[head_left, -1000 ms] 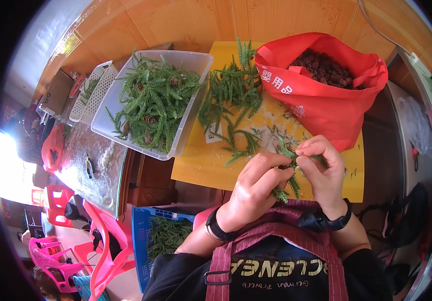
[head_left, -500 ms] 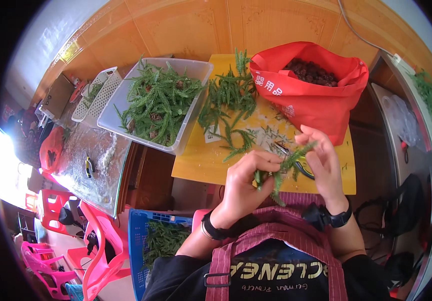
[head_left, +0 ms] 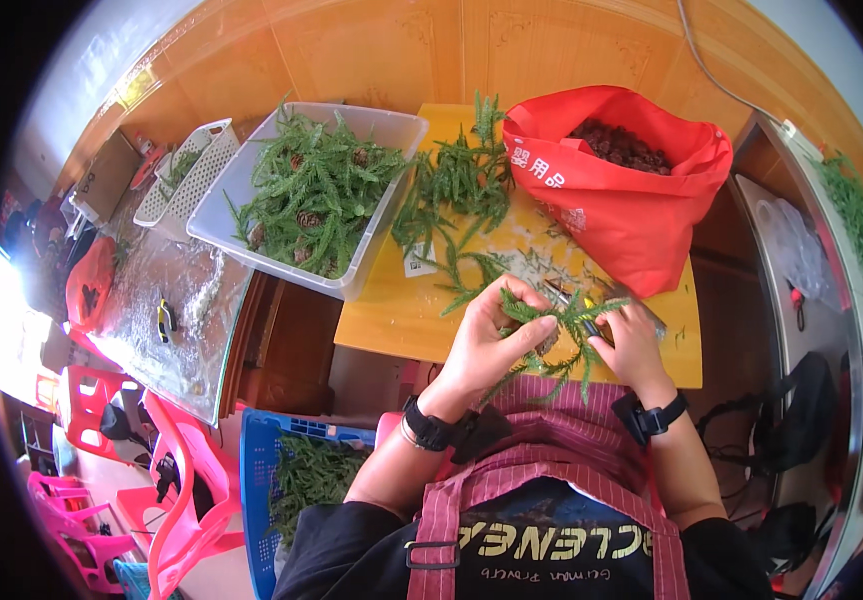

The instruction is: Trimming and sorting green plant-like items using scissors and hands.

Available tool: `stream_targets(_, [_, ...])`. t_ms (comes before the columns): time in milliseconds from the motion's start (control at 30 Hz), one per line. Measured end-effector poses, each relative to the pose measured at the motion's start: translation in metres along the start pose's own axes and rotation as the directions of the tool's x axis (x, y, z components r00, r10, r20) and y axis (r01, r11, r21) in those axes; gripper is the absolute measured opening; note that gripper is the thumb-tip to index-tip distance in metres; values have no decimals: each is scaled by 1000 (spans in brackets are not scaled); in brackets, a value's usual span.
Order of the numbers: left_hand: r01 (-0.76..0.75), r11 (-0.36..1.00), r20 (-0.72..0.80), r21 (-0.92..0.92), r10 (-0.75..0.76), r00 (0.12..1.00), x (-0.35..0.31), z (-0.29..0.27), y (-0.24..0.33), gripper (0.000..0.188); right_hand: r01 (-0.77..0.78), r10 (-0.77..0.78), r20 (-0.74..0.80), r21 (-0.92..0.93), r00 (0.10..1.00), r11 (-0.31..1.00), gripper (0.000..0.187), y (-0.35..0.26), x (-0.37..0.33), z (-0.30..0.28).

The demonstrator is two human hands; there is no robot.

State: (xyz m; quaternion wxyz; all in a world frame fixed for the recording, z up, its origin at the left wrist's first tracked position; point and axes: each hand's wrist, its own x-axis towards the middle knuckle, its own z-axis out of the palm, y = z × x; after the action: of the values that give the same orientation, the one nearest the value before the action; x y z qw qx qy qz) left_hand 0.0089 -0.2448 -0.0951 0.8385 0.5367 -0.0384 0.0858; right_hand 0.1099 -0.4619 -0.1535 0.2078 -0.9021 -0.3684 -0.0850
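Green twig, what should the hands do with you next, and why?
I'd probably let the right hand gently bend the twig's tip inward while the left hand holds on. The left thumb and fingers grip the twig, and its tip sticks out right by the right fingers, though I can't tell if they pinch it.

The left grip [head_left: 486,350] holds a green sprig [head_left: 581,325] near a red bag [head_left: 641,228].

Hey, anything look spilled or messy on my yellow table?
Yes: green scraps lie scattered over the yellow tabletop, beyond the left hand, beside the red bag. They look like litter, unlike the sprigs gathered in the plastic bin.
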Motion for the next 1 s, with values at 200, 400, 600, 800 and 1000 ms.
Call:
stream_targets(200, [97, 995, -69, 16, -95, 993, 27, -5, -10, 29, 18, -19, -19, -58, 1000, 998, 29, 4, 5, 14])
stream_targets(400, [182, 983, -66, -37, -184, 981, 46, -11, -23, 28, 81, -80, 21, -23, 997, 996, 33, 4, 10, 16])
stream_targets(600, [175, 981, -109, -78, -183, 977, 39, -23, -42, 29, 121, -126, 40, 105, 991, 987, 24, -1, 18, 15])
stream_targets(800, [203, 973, -65, -114, -211, 975, 37, -39, -47, 28, -170, 209, 23, 669, 978, 723, 13, 5, 34, -8])
stream_targets(1000, [254, 967, -67, -5, -253, 965, 39, -37, -43, 29, -401, 104, 400, 916, 911, -14, 18, -12, 40, -26])
